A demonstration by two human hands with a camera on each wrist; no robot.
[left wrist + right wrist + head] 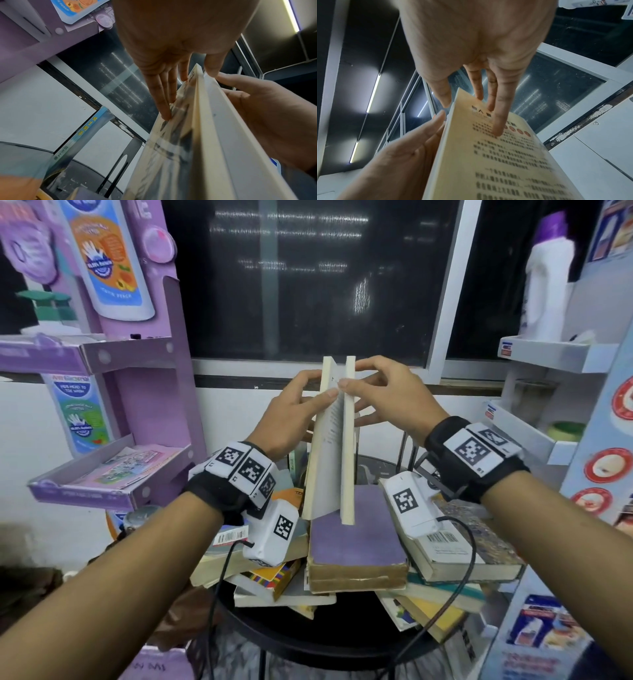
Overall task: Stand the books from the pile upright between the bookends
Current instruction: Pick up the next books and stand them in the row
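A cream paperback [329, 467] stands upright and partly spread open above the pile, its lower edge over a purple-covered book [356, 539]. My left hand [291, 409] pinches its left half, thumb on the inner page. My right hand [387, 395] pinches the right half near the top. In the left wrist view my fingers [164, 94] lie along the printed cover [171, 155]; in the right wrist view my fingers [498, 115] lie on the text-covered back [496, 155]. A black metal bookend [135, 147] and a blue-spined standing book [85, 129] are behind.
Several books lie heaped on a round black table [308, 635]. A purple display shelf [113, 474] stands close on the left, white shelves [555, 354] with a white bottle [548, 289] on the right. A dark window [308, 268] is behind.
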